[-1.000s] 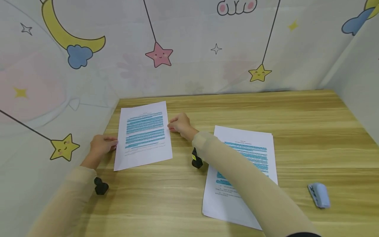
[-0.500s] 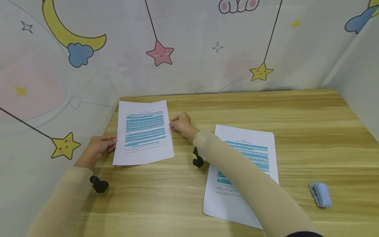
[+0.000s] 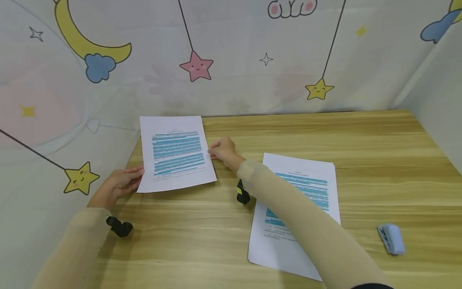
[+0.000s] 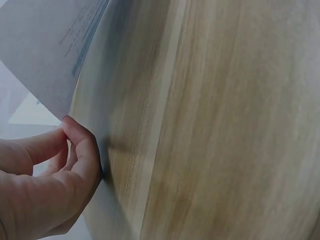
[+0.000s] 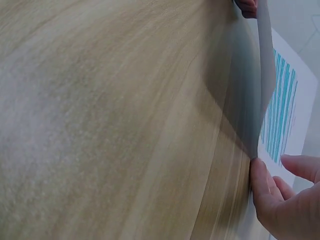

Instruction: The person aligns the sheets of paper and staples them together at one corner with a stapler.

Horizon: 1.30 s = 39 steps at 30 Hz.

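Note:
A sheet of paper (image 3: 178, 154), printed with text highlighted in blue, is held up at the table's far left. My left hand (image 3: 119, 184) pinches its left edge near the lower corner; in the left wrist view, thumb and index fingertip meet at the corner of the paper (image 4: 45, 55). On the opposite edge my right hand (image 3: 224, 152) grips the sheet between thumb and fingers. The right wrist view shows the paper (image 5: 266, 65) bowed and lifted off the wood, casting a shadow. My right hand (image 5: 287, 200) has its index fingertip at the edge.
A stack of similar highlighted sheets (image 3: 268, 247) lies on the wooden table (image 3: 379, 160), partly covered by my right sleeve (image 3: 299, 216). To its right is a small light-blue stapler (image 3: 391, 239). A patterned curtain (image 3: 238, 80) borders the table's back and left.
The sheet has shifted slightly toward the back, its top edge now overlapping the curtain and its lower edge higher in view. The left hand's fingers have turned slightly; the right hand barely moved.

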Tool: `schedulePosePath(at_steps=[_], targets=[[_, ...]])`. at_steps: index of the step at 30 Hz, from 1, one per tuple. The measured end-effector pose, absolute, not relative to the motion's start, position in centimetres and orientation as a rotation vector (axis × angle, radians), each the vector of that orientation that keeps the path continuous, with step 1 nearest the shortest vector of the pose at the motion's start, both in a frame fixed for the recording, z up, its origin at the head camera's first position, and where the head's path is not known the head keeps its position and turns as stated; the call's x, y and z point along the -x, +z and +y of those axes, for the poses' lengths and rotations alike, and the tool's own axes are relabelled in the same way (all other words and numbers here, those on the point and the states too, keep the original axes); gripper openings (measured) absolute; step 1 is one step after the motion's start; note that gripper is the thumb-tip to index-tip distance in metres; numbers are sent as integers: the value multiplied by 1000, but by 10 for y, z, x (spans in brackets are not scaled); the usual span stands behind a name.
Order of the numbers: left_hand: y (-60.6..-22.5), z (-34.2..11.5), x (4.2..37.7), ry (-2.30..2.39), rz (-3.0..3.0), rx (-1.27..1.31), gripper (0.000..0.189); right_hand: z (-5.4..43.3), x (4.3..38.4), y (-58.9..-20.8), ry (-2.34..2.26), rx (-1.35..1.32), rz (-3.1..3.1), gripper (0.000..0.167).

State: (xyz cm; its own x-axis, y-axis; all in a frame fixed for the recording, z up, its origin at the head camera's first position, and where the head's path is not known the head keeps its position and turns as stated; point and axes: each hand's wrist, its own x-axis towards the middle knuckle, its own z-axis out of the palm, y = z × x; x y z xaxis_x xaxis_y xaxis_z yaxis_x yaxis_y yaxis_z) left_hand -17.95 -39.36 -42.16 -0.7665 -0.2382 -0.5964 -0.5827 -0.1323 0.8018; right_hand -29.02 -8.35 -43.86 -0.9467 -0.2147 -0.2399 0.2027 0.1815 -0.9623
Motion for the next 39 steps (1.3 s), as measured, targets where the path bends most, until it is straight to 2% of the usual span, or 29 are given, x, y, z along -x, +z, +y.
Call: schedulePosePath(at_steps=[23, 29, 32, 34, 37, 39], targets=[[-422, -383, 176, 2029, 1891, 876, 35, -79, 288, -435, -1904, -79, 2043, 21], [-422, -379, 178, 2017, 1943, 857, 19, -77, 288, -430, -1886, -65, 2046, 20], [-422, -378, 179, 1986, 1990, 846, 41, -76, 289, -429, -1889, -64, 2043, 19], [-423, -377, 179, 1977, 2003, 829, 50, -75, 289, -429, -1890, -65, 2040, 18], [-423, -376, 178, 1986, 1998, 795, 43, -73, 288, -429, -1882, -60, 2038, 18], [-423, -375, 177, 2005, 1984, 775, 31, -71, 288, -428, -1876, -47, 2035, 18]])
